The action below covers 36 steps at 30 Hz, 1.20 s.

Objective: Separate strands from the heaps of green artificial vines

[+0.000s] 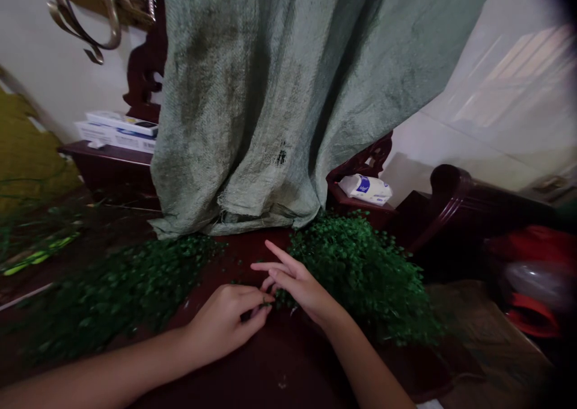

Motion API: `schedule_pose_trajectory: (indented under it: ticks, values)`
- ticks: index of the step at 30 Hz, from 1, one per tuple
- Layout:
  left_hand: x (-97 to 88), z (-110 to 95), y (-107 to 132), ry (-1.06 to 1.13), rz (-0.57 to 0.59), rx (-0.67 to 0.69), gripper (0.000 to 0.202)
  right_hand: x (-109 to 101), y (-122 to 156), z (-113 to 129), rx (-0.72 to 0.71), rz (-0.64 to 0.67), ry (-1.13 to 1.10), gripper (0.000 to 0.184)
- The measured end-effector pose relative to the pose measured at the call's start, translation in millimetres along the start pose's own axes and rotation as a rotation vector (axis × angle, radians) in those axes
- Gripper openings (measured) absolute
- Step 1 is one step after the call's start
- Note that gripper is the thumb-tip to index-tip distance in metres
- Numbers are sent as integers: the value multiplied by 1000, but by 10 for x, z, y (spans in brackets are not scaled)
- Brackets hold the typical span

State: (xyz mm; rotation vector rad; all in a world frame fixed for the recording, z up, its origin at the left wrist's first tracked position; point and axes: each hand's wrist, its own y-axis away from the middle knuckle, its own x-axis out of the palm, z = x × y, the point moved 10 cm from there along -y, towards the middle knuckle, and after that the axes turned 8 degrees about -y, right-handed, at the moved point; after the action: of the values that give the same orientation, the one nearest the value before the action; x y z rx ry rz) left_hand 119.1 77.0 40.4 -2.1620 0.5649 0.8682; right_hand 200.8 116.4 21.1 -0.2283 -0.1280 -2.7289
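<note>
Head view: your left fingers (256, 301) are pinching a sprig (269, 302), seemingly steadying it. Your right fingers (282, 255) are pointing forward, grip unclear.

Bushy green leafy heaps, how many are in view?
2: one bushy green leafy heap left of the left hand, another heap right of the right hand. Others may be hidden.

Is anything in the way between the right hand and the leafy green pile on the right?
Nothing visible is in the way. The right hand is right by the left edge of the leafy green pile. The big sack hangs beyond, not between them.
</note>
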Motion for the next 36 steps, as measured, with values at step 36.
schedule_pose_trajectory:
  ticks: [36]
  values:
    - [-18, 355, -64, 316, -6, -350, 16, 89, 49, 120, -142, 105, 15, 45]
